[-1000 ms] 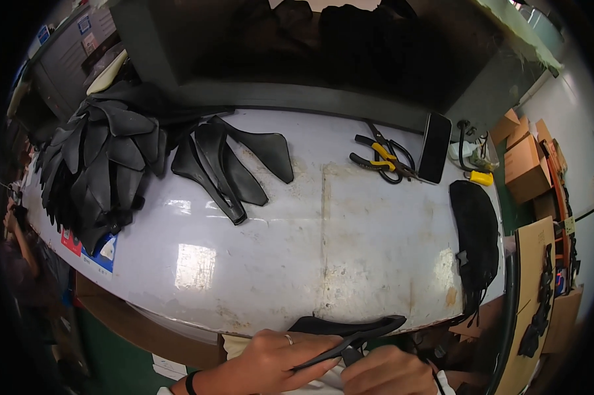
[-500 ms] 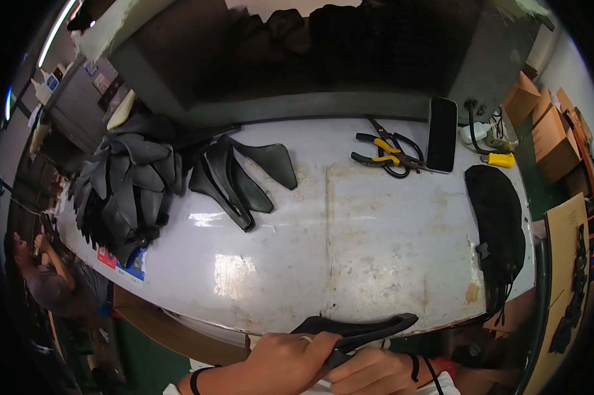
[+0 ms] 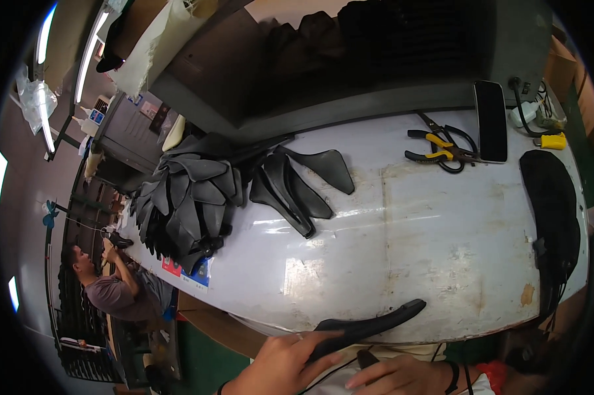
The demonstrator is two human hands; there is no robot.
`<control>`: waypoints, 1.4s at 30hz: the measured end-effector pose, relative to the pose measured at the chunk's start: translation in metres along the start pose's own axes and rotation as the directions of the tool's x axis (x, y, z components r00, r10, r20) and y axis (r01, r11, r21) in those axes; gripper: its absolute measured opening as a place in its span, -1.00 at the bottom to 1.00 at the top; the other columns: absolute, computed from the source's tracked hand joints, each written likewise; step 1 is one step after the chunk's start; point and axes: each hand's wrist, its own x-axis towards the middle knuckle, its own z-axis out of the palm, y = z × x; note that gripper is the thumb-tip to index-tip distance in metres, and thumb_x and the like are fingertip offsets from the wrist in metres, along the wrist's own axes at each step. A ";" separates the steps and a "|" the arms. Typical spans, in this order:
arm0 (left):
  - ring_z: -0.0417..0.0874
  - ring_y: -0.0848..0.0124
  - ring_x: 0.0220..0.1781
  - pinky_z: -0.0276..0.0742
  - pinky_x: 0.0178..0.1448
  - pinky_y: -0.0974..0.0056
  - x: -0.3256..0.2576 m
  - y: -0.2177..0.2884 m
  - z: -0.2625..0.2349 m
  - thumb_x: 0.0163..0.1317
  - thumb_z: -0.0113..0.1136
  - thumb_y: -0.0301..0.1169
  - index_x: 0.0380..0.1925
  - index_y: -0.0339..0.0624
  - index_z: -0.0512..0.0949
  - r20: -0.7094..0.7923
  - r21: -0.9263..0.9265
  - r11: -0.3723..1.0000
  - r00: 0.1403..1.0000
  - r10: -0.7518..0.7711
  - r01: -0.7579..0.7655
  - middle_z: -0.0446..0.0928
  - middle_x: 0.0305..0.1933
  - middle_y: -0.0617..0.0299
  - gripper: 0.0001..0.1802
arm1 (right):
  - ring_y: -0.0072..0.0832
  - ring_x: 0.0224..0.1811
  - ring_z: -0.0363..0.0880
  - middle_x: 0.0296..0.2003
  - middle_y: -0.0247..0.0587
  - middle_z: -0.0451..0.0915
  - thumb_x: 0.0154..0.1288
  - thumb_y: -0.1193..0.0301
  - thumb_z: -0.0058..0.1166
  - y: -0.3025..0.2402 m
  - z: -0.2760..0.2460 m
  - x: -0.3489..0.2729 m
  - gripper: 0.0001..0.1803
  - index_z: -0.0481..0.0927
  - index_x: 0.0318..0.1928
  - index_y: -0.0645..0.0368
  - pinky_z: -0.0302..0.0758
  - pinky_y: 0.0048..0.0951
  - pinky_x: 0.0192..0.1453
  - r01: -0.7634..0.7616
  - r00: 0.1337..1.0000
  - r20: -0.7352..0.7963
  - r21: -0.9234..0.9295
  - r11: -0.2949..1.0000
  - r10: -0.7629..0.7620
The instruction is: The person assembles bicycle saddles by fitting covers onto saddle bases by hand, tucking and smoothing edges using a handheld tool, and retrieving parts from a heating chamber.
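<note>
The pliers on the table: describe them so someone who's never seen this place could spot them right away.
Start with the pale worktable and go to its far edge, right of centre, where a dark-screened phone lies. Just left of the phone, the pliers lie overlapping scissors. Two splayed yellow-and-black handles set the pliers apart from the black-handled scissors.

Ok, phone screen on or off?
Looks off: the phone shows a plain black face, with nothing lit on it.
</note>
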 end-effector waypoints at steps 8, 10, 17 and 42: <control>0.69 -0.07 -0.38 0.60 -0.25 0.07 -0.011 -0.010 -0.006 0.33 0.25 -0.45 0.21 -0.25 0.61 0.118 0.012 1.000 0.993 -0.016 0.014 0.66 -0.35 -0.18 -0.57 | -0.25 -0.53 0.55 -0.49 -0.13 0.54 0.39 0.46 0.19 0.022 0.024 -0.008 -0.76 0.57 -0.43 0.34 0.65 -0.18 -0.34 0.100 0.987 0.117 0.098 0.990 -0.112; 0.70 -0.09 -0.31 0.62 -0.19 0.02 -0.010 -0.011 -0.008 0.23 0.21 -0.52 0.20 -0.25 0.61 0.175 0.004 0.999 0.984 -0.041 0.040 0.69 -0.21 -0.19 -0.51 | -0.26 -0.54 0.54 -0.49 -0.14 0.53 0.39 0.47 0.18 0.027 0.025 -0.004 -0.75 0.56 -0.44 0.34 0.62 -0.20 -0.38 0.089 0.987 0.124 0.111 0.990 -0.103; 0.77 -0.08 -0.12 0.68 -0.04 0.04 -0.006 -0.026 -0.001 0.13 0.11 -0.59 0.24 -0.28 0.57 0.118 -0.005 0.992 0.985 0.124 -0.124 0.71 -0.06 -0.16 -0.42 | -0.28 -0.57 0.50 -0.52 -0.18 0.47 0.39 0.53 0.16 0.032 0.021 0.006 -0.73 0.53 -0.50 0.33 0.46 -0.29 -0.50 -0.034 0.976 0.219 0.192 0.981 -0.010; 0.74 -0.05 -0.32 0.63 -0.17 0.15 0.000 -0.021 -0.003 0.29 0.20 -0.51 0.27 -0.26 0.59 0.215 -0.087 0.992 0.974 -0.074 0.094 0.70 -0.24 -0.17 -0.49 | -0.23 -0.41 0.60 -0.41 -0.15 0.56 0.38 0.50 0.23 0.026 0.019 -0.024 -0.82 0.62 -0.37 0.34 0.61 -0.16 -0.28 -0.019 0.997 -0.076 0.146 0.989 0.030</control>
